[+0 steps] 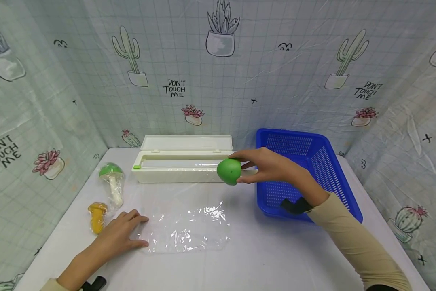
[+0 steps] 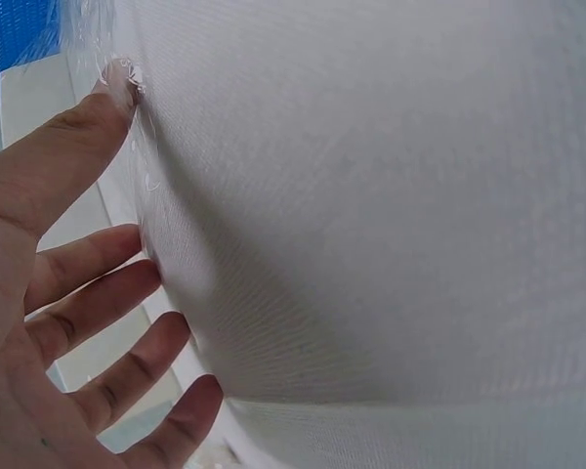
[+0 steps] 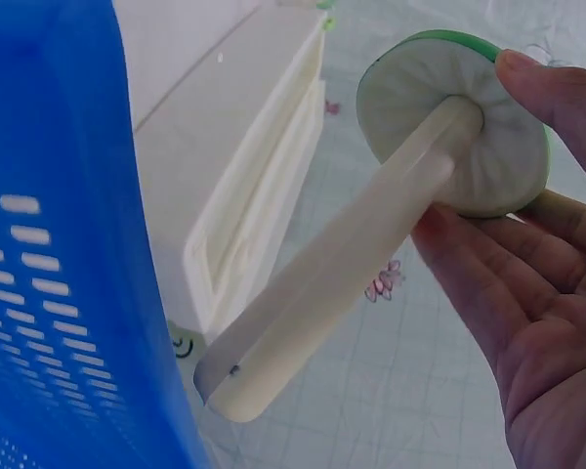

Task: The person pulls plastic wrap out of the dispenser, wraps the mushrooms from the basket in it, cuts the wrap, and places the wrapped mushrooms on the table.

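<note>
My right hand [image 1: 267,165] holds a toy mushroom by its green cap [image 1: 229,171], raised in front of the blue basket. In the right wrist view the pale stem [image 3: 342,264] sticks out from the cap's white underside, and the thumb and fingers grip the cap's edge. A sheet of clear plastic wrap [image 1: 185,232] lies flat on the white table. At the sheet's left edge rests my left hand [image 1: 121,232], fingers spread and relaxed. The left wrist view shows the thumb [image 2: 103,112] touching the film.
A white wrap dispenser [image 1: 181,176] stands at the back with its lid up. The blue basket [image 1: 310,173] is on the right. At the left lie a film-wrapped green-capped mushroom [image 1: 112,182] and a film-wrapped yellow piece [image 1: 97,218]. Patterned cloth [image 1: 254,72] surrounds the table.
</note>
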The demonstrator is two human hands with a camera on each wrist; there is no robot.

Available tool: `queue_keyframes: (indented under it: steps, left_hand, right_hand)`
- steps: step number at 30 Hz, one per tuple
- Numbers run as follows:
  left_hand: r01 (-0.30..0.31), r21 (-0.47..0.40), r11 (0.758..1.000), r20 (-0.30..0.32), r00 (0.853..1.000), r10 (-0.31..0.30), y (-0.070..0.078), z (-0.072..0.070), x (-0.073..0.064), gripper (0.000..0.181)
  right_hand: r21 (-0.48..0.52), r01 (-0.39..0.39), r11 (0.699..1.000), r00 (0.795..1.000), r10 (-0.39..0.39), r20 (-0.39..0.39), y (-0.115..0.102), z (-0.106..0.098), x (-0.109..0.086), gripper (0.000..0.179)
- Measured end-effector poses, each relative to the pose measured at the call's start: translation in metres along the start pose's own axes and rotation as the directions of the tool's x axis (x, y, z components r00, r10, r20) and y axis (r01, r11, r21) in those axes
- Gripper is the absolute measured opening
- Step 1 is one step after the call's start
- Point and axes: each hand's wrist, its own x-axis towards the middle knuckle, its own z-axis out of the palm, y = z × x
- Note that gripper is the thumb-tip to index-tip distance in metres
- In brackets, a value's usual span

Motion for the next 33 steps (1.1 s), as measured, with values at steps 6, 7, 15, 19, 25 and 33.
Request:
queue_keyframes:
  steps: [6,7,15,19,25,33]
  left_hand:
    - [-0.002,-0.004,1.000,0.007,1.000,0.002,-0.001,0.000,0.000,0.066]
    - [-0.004,-0.003,1.000,0.006,1.000,0.004,-0.001,0.000,0.000,0.067]
    - [-0.006,-0.002,1.000,-0.001,1.000,0.006,-0.002,0.000,0.000,0.067]
    - [-0.012,-0.003,1.000,-0.015,1.000,0.012,-0.002,0.000,-0.001,0.066]
    - [-0.026,-0.004,1.000,-0.028,0.999,0.026,-0.003,0.001,-0.002,0.066]
    - [-0.021,-0.013,1.000,-0.022,1.000,0.020,-0.002,0.001,-0.002,0.066]
  right_hand:
    - [-0.047,0.052,0.998,0.999,-0.052,-0.002,-0.004,0.010,0.010,0.060]
    - [-0.053,0.057,0.997,0.998,-0.057,-0.006,-0.005,0.012,0.011,0.059]
    - [-0.076,0.075,0.994,0.996,-0.078,-0.033,-0.013,0.027,0.021,0.059]
    - [-0.095,0.063,0.993,0.998,-0.065,-0.011,-0.017,0.034,0.026,0.059]
    - [-0.118,0.045,0.992,0.999,-0.043,0.026,-0.023,0.044,0.034,0.060]
    - [-0.078,0.062,0.995,0.998,-0.060,0.030,-0.028,0.052,0.043,0.059]
